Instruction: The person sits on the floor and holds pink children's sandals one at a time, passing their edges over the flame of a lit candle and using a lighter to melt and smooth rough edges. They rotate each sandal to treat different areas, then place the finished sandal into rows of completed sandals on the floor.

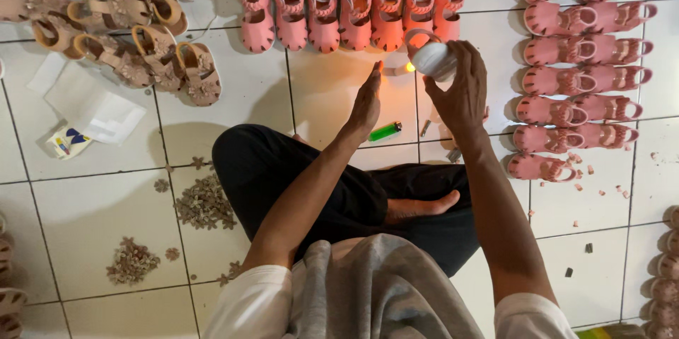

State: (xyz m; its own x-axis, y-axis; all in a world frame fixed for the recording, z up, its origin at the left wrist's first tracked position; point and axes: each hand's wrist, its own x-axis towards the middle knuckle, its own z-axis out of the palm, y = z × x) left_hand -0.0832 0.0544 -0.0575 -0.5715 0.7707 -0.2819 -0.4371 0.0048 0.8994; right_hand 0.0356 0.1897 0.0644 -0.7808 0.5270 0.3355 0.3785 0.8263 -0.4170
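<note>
Partly Hidden: A Bottle, A Flame

Overhead, the right hand [461, 91] is clamped around a white bottle [433, 58], its fingers covering most of it, so the bottle's lower end cannot be seen. Just beside it the left hand [367, 102] stands edge-on, fingers together and straight, holding nothing. A small flame [409, 67] glows between hand and bottle; its source is hard to make out. A green lighter [385, 131] lies on the tiles [332, 84]. Pink sandals [353, 7] run off the top edge.

my one head camera looks steeply down, close over my lap and the tiled floor [339, 91] ahead.
</note>
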